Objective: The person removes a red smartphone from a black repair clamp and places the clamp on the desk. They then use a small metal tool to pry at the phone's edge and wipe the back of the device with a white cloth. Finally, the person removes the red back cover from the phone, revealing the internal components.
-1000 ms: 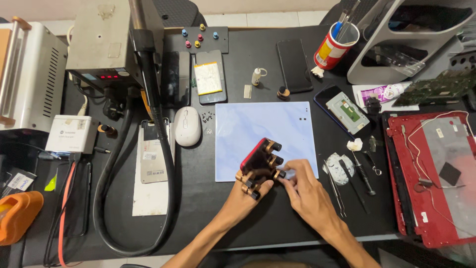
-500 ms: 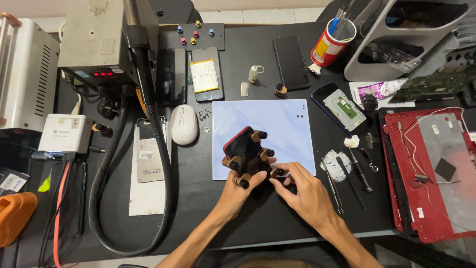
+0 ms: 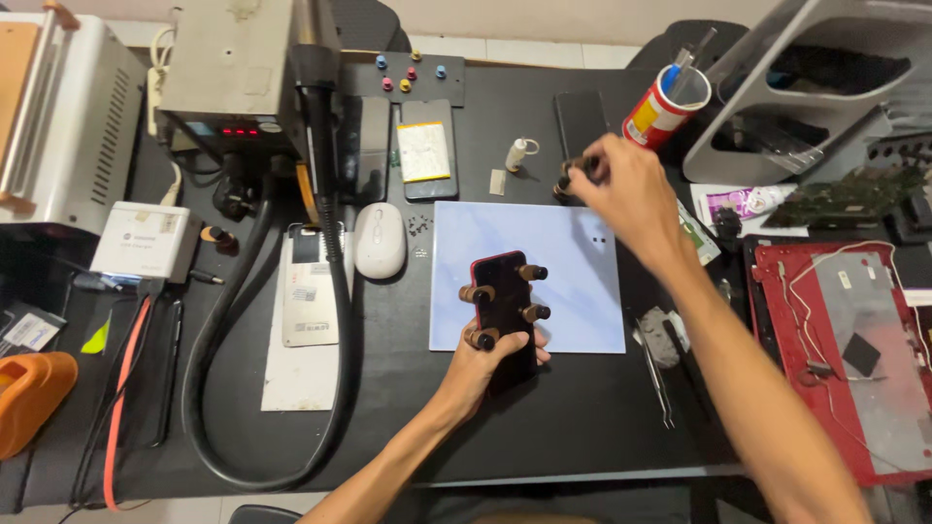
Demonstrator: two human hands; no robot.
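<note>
My left hand (image 3: pixel 478 376) grips the lower end of a dark phone with a red rim (image 3: pixel 503 296). It holds the phone over the front of a pale blue mat (image 3: pixel 582 262). Several small round brown clamps are clipped along both long edges of the phone. My right hand (image 3: pixel 621 194) is stretched out past the mat's far edge. Its fingertips are pinched on a small dark clamp (image 3: pixel 568 180) that sits on the black table next to a black phone (image 3: pixel 581 118).
A grey hot-air station (image 3: pixel 238 73) with a thick black hose stands at the far left. A white mouse (image 3: pixel 380 240) lies left of the mat. Tweezers (image 3: pixel 655 374) lie right of it. A red opened laptop shell (image 3: pixel 854 349) and a cup of tools (image 3: pixel 660 102) are at right.
My right hand has left the phone and reached away to the small clamp beyond the mat. My left hand now holds the phone alone, turned more upright.
</note>
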